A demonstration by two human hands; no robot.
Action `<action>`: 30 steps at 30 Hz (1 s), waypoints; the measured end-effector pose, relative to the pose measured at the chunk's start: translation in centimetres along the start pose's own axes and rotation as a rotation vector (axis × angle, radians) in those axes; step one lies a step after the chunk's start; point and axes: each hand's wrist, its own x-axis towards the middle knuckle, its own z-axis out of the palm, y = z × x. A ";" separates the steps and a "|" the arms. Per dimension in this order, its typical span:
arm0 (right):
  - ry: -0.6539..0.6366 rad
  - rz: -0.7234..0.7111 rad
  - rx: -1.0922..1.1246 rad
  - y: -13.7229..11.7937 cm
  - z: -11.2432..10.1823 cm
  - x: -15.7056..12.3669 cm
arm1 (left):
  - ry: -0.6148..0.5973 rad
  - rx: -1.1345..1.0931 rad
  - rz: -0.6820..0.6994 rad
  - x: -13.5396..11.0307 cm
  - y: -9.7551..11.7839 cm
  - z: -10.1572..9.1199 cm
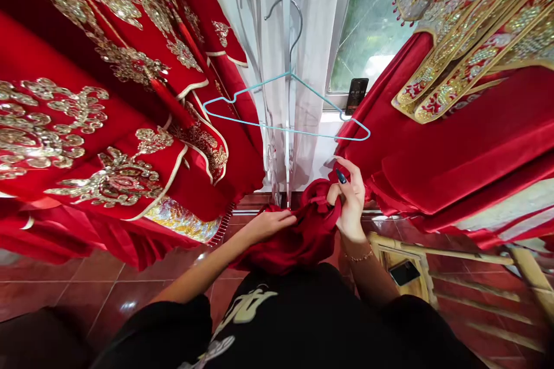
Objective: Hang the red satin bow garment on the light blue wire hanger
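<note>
Left hand (268, 225) lying flat on crumpled red cloth (303, 242), fingers together; right hand (350, 199) pinching upper fold, fingers narrow, just below blue wire hanger (285, 127).

One head-worn view faces forward and down, looking from close above the left hand (268, 226) and right hand (350, 202).

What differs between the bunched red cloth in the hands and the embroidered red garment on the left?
The bunched red cloth is plain, while the embroidered red garment carries gold floral embroidery. The cloth is crumpled; the garment hangs spread out. Both are deep red.
</note>
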 end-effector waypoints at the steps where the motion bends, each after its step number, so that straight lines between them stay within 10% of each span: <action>1: 0.006 -0.014 0.018 -0.1 0.0 0.1 | 0.039 -0.091 -0.103 0.0 0.2 0.8; 12: -0.007 -0.062 -0.042 -0.4 -0.4 -0.1 | -0.141 -0.274 -0.452 1.1 3.6 5.2; 23: -0.027 -0.100 -0.061 -0.3 -1.2 -0.6 | -0.107 -0.283 -0.471 2.1 4.5 6.7; 30: 0.018 -0.172 -0.175 0.1 -3.9 -0.2 | -0.052 -0.337 -0.350 -0.1 2.0 3.2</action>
